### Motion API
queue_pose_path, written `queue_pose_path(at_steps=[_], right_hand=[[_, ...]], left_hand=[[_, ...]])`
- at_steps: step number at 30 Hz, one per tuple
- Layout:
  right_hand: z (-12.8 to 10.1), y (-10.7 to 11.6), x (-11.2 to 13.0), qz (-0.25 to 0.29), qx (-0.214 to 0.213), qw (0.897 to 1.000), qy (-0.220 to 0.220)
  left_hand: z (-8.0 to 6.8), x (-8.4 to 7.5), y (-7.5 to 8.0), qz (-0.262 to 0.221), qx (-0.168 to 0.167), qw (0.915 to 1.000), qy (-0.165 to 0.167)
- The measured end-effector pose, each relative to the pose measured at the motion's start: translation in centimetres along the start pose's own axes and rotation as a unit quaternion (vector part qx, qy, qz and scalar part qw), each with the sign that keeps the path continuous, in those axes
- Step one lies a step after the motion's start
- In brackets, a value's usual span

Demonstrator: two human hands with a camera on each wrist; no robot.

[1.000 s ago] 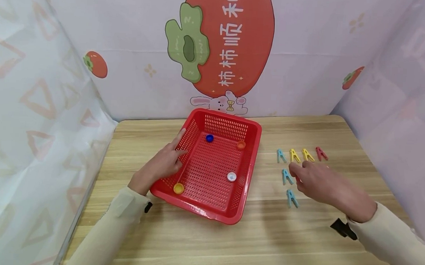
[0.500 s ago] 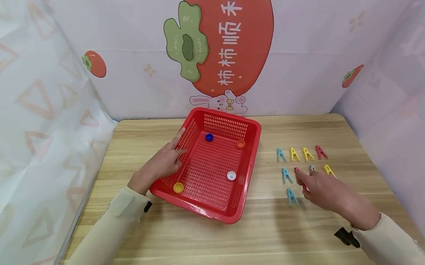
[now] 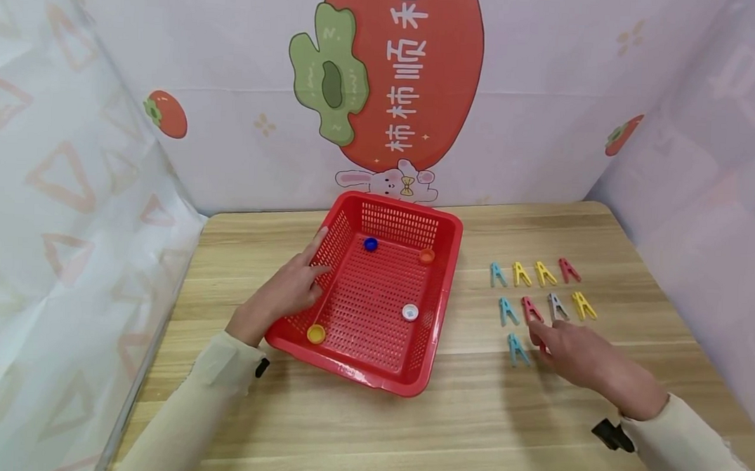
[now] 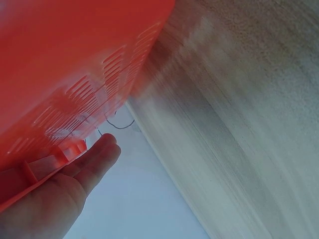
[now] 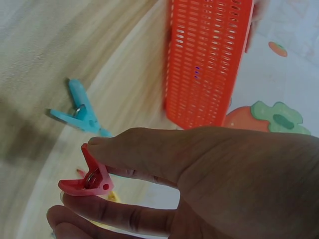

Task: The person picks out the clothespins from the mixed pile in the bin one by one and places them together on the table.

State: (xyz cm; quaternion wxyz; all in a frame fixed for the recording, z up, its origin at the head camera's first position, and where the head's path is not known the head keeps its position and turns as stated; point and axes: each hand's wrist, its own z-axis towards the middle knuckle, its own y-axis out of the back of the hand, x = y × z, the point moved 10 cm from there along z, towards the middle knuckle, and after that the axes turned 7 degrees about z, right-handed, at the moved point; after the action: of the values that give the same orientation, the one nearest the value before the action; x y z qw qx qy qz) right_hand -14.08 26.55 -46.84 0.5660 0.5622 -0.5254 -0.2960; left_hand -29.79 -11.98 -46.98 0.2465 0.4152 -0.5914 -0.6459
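My left hand grips the left rim of the red plastic basket, fingers lying along and over the edge; the left wrist view shows fingers outside beneath the rim. With thumb and fingers, my right hand pinches a red clothespin, mostly covered by the hand in the head view. Just left of it lies a light blue clothespin. Beyond the fingertips is a row with a blue clothespin, a red one, a grey one and a yellow one.
A further row holds a blue clothespin, two yellow ones and a red clothespin. Inside the basket sit a blue cap, an orange cap, a white cap and a yellow cap. Printed cloth walls border the wooden table.
My right hand has drawn down from the middle row toward the near row, uncovering the red, grey and yellow clothespins there. The left hand stays on the basket.
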Motion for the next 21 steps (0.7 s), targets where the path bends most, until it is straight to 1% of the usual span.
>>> queue_pose_path(at_steps=[3,7,11,17,21], right_hand=[[0.0,-0.7,-0.5,0.010,0.017,1.000,-0.013],[0.0,-1.3,-1.0,0.015,0.028,0.999,-0.026],[0.1,-1.8,-1.3,0.017,0.039,0.998,-0.039],[0.2,-2.2,-1.3,0.019,0.044,0.998,-0.040],[0.4,-2.5,-1.5,0.032,0.053,0.997,-0.047]], left_hand=[[-0.1,0.0,0.0,-0.002,0.002,1.0000,0.003],[-0.1,0.0,0.1,-0.005,0.004,1.0000,0.006],[-0.1,0.0,0.1,0.001,0.003,1.0000,0.002],[0.0,0.1,0.0,0.004,-0.001,1.0000,-0.001],[0.0,0.1,-0.1,0.000,0.000,1.0000,0.001]])
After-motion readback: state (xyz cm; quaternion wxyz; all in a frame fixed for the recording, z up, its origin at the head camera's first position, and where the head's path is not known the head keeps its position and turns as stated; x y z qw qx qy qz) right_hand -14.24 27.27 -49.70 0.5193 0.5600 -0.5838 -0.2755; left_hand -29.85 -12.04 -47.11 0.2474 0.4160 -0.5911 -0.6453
